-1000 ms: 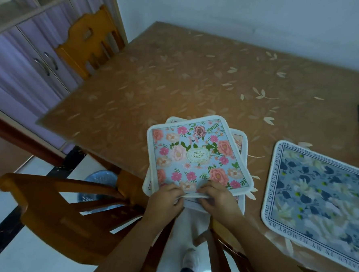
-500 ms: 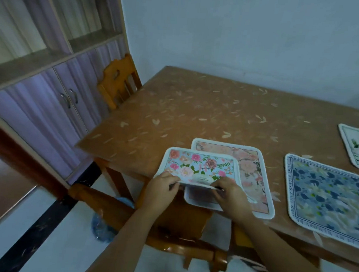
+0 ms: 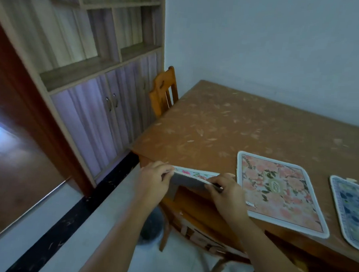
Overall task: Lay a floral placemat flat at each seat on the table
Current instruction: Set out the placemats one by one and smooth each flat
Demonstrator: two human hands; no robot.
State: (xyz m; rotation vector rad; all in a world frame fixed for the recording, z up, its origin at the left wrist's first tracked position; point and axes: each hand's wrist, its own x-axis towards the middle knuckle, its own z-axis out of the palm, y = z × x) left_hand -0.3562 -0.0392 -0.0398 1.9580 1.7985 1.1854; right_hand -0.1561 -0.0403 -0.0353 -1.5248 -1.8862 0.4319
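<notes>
A light blue floral placemat (image 3: 193, 174) hangs in the air just off the table's near left corner, seen almost edge-on with its grey underside toward me. My left hand (image 3: 155, 178) grips its left near edge and my right hand (image 3: 226, 190) grips its right near edge. A pink floral placemat (image 3: 276, 190) lies flat on the brown leaf-patterned table (image 3: 217, 125), to the right of my hands. Further right, a blue floral placemat (image 3: 353, 207) lies flat, cut off by the frame edge.
A wooden chair (image 3: 163, 90) stands at the table's left side against a cabinet with purple doors (image 3: 104, 114). Another wooden chair (image 3: 200, 227) sits below my hands at the near edge. A wall runs behind the table. Dark bin (image 3: 152, 226) on the floor.
Both hands lifted the light blue placemat off the pink one and carried it left past the table's corner. The view swung up and left.
</notes>
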